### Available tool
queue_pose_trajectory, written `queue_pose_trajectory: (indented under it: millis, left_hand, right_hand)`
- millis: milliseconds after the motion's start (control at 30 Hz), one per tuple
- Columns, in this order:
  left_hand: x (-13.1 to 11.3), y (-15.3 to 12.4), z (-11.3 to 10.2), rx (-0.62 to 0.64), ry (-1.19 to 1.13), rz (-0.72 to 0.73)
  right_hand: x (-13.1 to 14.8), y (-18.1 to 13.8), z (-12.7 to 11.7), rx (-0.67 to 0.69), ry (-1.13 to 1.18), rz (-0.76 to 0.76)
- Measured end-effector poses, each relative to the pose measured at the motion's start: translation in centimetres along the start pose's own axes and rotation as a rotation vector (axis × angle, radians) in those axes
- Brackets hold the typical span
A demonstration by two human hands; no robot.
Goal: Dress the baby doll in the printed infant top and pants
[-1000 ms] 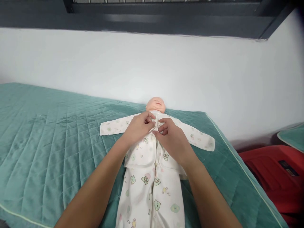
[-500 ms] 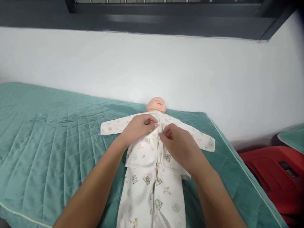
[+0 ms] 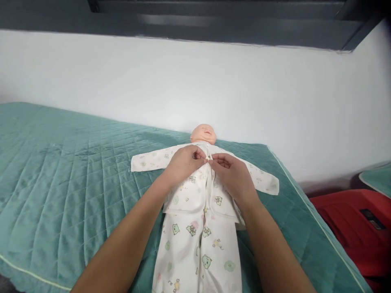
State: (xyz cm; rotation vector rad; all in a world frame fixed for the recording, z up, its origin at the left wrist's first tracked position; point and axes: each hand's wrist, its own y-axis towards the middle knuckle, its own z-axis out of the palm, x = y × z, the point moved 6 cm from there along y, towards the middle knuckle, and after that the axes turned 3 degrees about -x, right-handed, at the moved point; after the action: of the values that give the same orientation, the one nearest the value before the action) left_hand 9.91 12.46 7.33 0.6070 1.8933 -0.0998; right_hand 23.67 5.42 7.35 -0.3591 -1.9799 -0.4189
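Observation:
A baby doll (image 3: 203, 133) lies on its back, its head close to the wall. It wears a white printed baby jacket (image 3: 186, 197) with both sleeves spread out, and matching trousers (image 3: 180, 252). At the upper chest, my left hand (image 3: 187, 162) pinches the left edge of the jacket's front opening. My right hand (image 3: 233, 173) pinches the opposite edge, its fingertips nearly meeting those of the left. A small pale spot, perhaps a button, shows between the fingertips; the fingers hide most of it.
Beneath the doll is a green quilted bedspread (image 3: 91, 171) with a pale piped edge. A white wall (image 3: 183, 81) rises behind it, under a dark frame (image 3: 214, 26). To the right, below the bed's edge, stands a red plastic object (image 3: 348, 219).
My right hand has moved up and inward, so its fingertips now meet the left hand's at the jacket opening. The camera view has shifted slightly.

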Motion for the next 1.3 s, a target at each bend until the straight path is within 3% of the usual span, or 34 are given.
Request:
queue_pose_trajectory:
  millis: [200, 367, 533, 1033, 1300]
  left_hand:
    - [0.2, 0.1, 0.1, 0.047, -0.003, -0.004]
    - [0.0, 0.1, 0.3, 0.035, 0.073, 0.034]
    - [-0.3, 0.0, 0.6, 0.006, 0.136, 0.064]
    - [-0.4, -0.4, 0.5, 0.146, -0.151, -0.026]
    - [-1.0, -0.5, 0.4, 0.096, -0.128, 0.021]
  right_hand:
    - [-0.8, 0.1, -0.1, 0.093, 0.192, 0.090]
    - [-1.3, 0.4, 0.3, 0.136, 0.277, 0.062]
    - [-1.1, 0.3, 0.4, 0.093, 0.256, 0.031]
    - [-0.8, -0.2, 1.2, 0.095, 0.153, -0.019]
    - [-0.5, -0.4, 1.3, 0.080, 0.077, -0.041]
